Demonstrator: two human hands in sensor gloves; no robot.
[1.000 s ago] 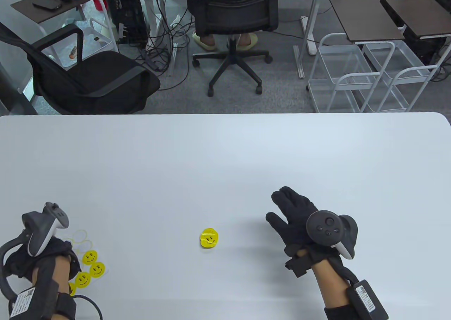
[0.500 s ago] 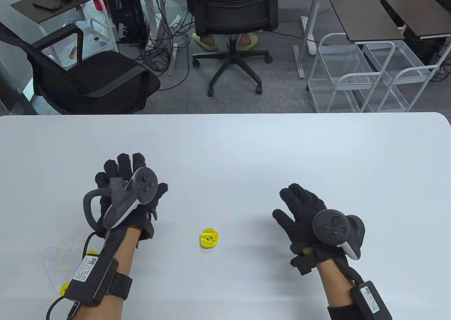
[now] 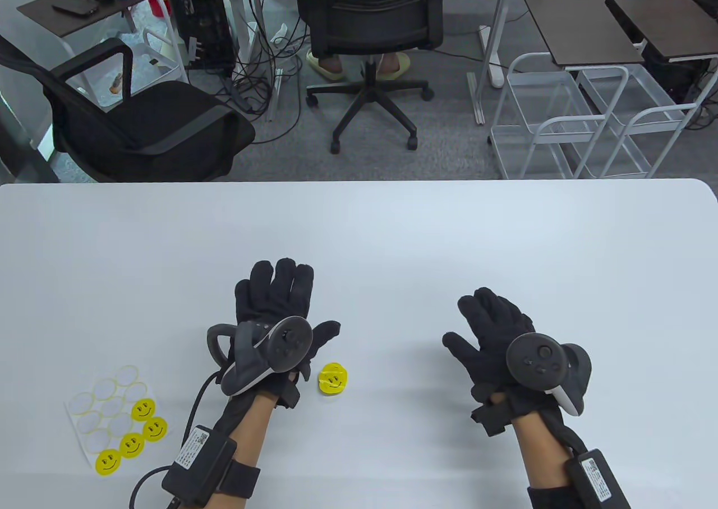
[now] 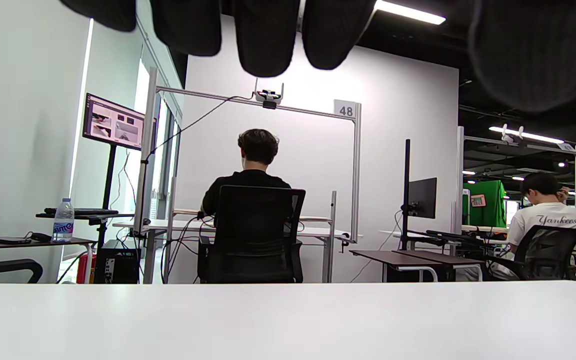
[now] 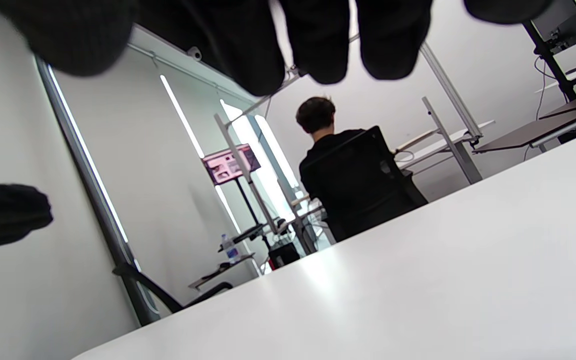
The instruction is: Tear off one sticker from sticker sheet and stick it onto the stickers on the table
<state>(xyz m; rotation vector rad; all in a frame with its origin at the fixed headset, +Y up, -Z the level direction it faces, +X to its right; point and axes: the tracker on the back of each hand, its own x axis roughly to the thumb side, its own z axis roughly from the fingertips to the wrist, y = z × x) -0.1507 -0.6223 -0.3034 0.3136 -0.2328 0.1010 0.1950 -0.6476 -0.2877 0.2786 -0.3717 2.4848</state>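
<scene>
On the bench, your left hand now lies flat just left of the stack, fingers spread and holding nothing. A second ago it was down at the near-left corner over the sheet; half a second ago it was already lifted and travelling toward centre. That move has uncovered the sheet: four yellow smiley stickers sit along its near-right side, and the other positions are bare backing circles. No sticker is visible in either hand.

Your right hand is palm-down, well right of the stack, fingers loosely extended and empty; it has drifted only slightly rightward across the three table frames. Both wrist views show fingertips hanging clear above bare bench, nothing pinched.

The stack has not shifted; it looks like several smileys overlapped, slightly crumpled.

Judgement: both hands look to be settling into a rest pose either side of the stack. Either a placement cycle has closed, or the next peel has not begun. If another sticker is due, the sheet is well apart from both hands.
</scene>
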